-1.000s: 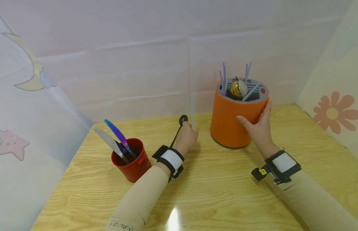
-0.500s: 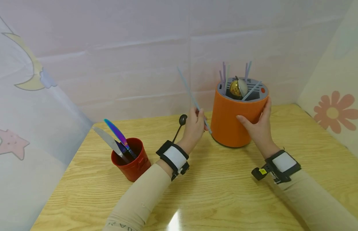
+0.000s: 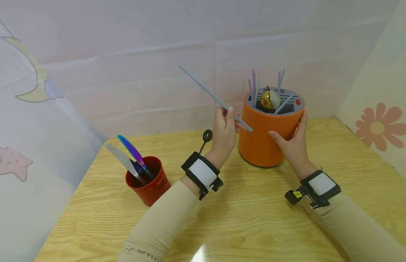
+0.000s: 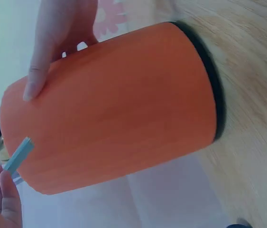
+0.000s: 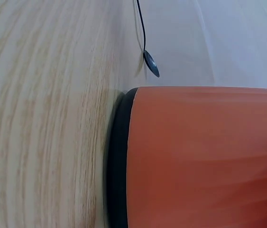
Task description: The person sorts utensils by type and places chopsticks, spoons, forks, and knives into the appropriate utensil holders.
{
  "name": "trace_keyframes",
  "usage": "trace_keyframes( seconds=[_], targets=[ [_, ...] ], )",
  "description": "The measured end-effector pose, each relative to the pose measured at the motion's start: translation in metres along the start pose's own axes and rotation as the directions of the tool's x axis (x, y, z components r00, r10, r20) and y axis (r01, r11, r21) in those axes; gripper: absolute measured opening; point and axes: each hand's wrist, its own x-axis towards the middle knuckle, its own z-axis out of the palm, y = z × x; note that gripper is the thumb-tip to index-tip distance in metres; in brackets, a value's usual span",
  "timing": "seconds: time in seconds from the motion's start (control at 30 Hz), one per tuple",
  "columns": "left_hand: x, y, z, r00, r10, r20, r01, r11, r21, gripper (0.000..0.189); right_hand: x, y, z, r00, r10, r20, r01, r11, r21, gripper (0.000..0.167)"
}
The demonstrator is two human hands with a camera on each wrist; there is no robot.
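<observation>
A pale blue chopstick (image 3: pixel 207 92) slants across my left hand (image 3: pixel 224 133), which pinches it near its thicker end, in front of the orange utensil holder (image 3: pixel 260 138). In the left wrist view the chopstick's blunt end stands out past the fingertips. My right hand (image 3: pixel 294 147) grips the holder's right side, thumb across the front and fingers round the side. Several pastel chopsticks (image 3: pixel 254 85) stand in the holder's grey slotted top (image 3: pixel 289 98). A gold spoon (image 3: pixel 266 101) and a silver spoon (image 3: pixel 275 99) lean there too.
A black spoon (image 3: pixel 207 136) lies behind my left wrist. At the left a red cup (image 3: pixel 150 193) holds several knives, including a silver one (image 3: pixel 122 158) and a rainbow one (image 3: pixel 131 149). A cloth wall (image 3: pixel 140 91) rises behind the wooden table (image 3: pixel 248 218).
My left hand has lifted the chopstick off the table and moved right and up toward the holder, while the chopstick tilted over to the left. The right hand has stayed on the holder.
</observation>
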Motion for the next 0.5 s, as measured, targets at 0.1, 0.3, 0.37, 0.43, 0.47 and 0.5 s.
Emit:
trace_keyframes(
  seconds=[0.1,0.3,0.37,0.43,0.47,0.5],
  targets=[
    [0.002,0.004,0.005,0.998,0.051,-0.048,-0.053,0.998,-0.041,0.02,0.001,0.007,-0.001,1.0,-0.011,-0.009,0.011,1.0,0.002,0.106],
    [0.008,0.011,0.014,0.977,0.169,-0.126,-0.18,0.98,-0.081,0.019,0.002,0.011,0.0,1.0,-0.014,-0.018,0.015,1.0,0.02,0.105],
    [0.01,0.013,0.017,0.972,0.188,-0.141,-0.2,0.977,-0.078,0.018,0.001,0.009,0.0,1.0,-0.008,-0.017,0.009,1.0,0.015,0.104],
    [0.011,0.014,0.02,0.97,0.192,-0.15,-0.206,0.975,-0.084,0.017,0.001,0.01,0.0,1.0,-0.006,-0.016,0.006,1.0,0.011,0.104],
    [0.011,0.014,0.021,0.97,0.19,-0.151,-0.204,0.976,-0.078,0.017,0.001,0.008,0.0,1.0,-0.006,-0.016,0.006,1.0,0.017,0.104],
    [0.012,0.014,0.023,0.97,0.189,-0.152,-0.201,0.977,-0.066,0.017,0.0,0.007,0.001,1.0,-0.005,-0.015,0.005,1.0,0.021,0.104]
  ],
)
